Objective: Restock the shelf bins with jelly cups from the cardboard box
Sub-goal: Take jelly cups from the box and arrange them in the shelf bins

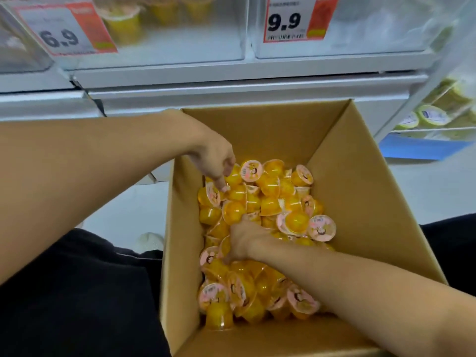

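An open cardboard box (365,191) sits in front of me, its bottom covered with several orange jelly cups (270,199) with pink lids. My left hand (217,161) reaches into the far left of the box, fingers curled down and pinching the rim of a pink-lidded cup (213,195). My right hand (243,240) is lower in the middle of the heap, fingers dug in among the cups and curled round them; its fingertips are hidden. Above, clear shelf bins (154,29) hold yellow jelly cups behind price tags.
A white shelf ledge (231,81) runs just beyond the box. Price tags reading 6.9 (64,32) and 9.9 (293,19) hang on the bin fronts. Lidded cups (432,117) fill a rack at the right. My dark trousers (77,292) and a white shoe (150,240) lie at left.
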